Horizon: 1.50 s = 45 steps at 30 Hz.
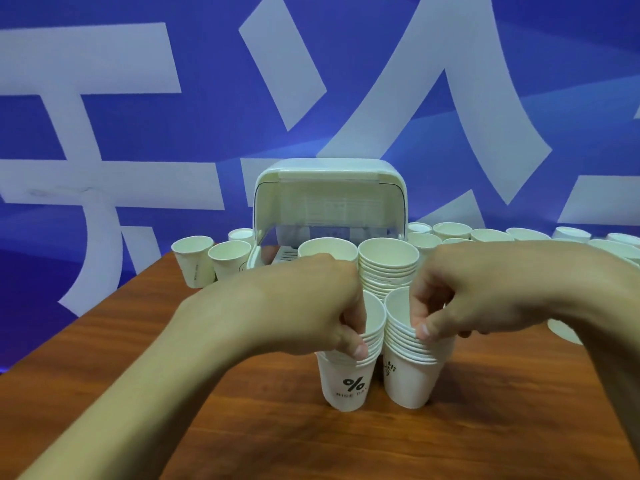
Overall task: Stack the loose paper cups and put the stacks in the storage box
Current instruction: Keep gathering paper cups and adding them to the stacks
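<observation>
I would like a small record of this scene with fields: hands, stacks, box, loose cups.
left hand: grips the left stack with the % print, at its rims
right hand: pinches the rims of the right stack
stacks: both upright on the table, side by side
storage box: lid open, behind the stacks
loose cups: upright, on both sides of the box

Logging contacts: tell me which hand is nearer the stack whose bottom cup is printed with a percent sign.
Left. The left hand grips the percent-sign stack at its rims; the right hand pinches the neighbouring stack to its right.
</observation>
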Available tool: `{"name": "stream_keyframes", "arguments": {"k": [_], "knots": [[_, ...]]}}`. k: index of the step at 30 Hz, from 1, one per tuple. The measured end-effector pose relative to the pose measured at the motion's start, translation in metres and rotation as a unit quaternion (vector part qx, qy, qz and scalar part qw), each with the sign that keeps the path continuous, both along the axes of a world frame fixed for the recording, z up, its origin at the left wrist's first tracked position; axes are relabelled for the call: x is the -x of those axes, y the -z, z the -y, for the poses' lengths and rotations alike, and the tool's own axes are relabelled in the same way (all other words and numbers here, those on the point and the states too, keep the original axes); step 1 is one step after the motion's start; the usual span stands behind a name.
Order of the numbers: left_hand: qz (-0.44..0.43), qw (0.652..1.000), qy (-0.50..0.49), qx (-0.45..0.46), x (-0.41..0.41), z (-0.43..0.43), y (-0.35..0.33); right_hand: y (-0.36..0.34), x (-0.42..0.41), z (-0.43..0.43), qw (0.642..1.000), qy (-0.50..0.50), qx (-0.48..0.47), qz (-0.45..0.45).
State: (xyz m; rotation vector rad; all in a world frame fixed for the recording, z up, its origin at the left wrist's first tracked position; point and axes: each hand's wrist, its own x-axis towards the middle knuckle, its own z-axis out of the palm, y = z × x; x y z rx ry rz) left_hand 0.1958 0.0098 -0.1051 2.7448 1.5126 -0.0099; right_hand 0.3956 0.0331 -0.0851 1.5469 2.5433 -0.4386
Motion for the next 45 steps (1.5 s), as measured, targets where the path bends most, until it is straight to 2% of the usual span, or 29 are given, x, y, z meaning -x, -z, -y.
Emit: {"name": "stream_keyframes", "arguments": {"k": [5, 9, 14, 16, 19, 22, 26, 32, 36, 45], "knots": [[0.015, 1.0, 0.014, 0.012, 0.002, 0.001, 0.0, -0.004, 0.001, 0.011, 0.999, -0.012, -0.041, 0.032], [0.077, 0.996, -0.008, -0.042, 0.02, 0.003, -0.018, -0.021, 0.024, 0.026, 0.989, 0.01, -0.145, -0.023], [0.072, 0.97, -0.121, -0.197, 0.08, -0.007, -0.038, -0.045, 0.115, 0.011, 0.957, -0.046, -0.278, -0.07], [0.073, 0.954, -0.188, -0.22, 0.114, -0.021, -0.036, -0.045, 0.156, -0.009, 0.948, -0.068, -0.303, -0.069], [0.075, 0.931, -0.289, -0.208, 0.169, -0.049, -0.019, -0.029, 0.212, -0.045, 0.955, -0.08, -0.285, -0.02], [0.076, 0.921, -0.345, -0.162, 0.209, -0.074, 0.018, -0.005, 0.254, -0.068, 0.969, -0.094, -0.227, 0.03], [0.11, 0.92, -0.35, -0.14, 0.227, -0.094, 0.06, 0.017, 0.284, -0.081, 0.972, -0.085, -0.192, 0.102], [0.126, 0.924, -0.317, -0.17, 0.223, -0.108, 0.081, 0.043, 0.302, -0.099, 0.961, -0.05, -0.238, 0.133], [0.203, 0.894, -0.334, -0.219, 0.225, -0.115, 0.093, 0.058, 0.305, -0.106, 0.964, -0.023, -0.234, 0.125], [0.065, 0.901, -0.371, -0.213, 0.222, -0.106, 0.073, 0.037, 0.287, -0.077, 0.956, -0.058, -0.281, 0.058]]}}
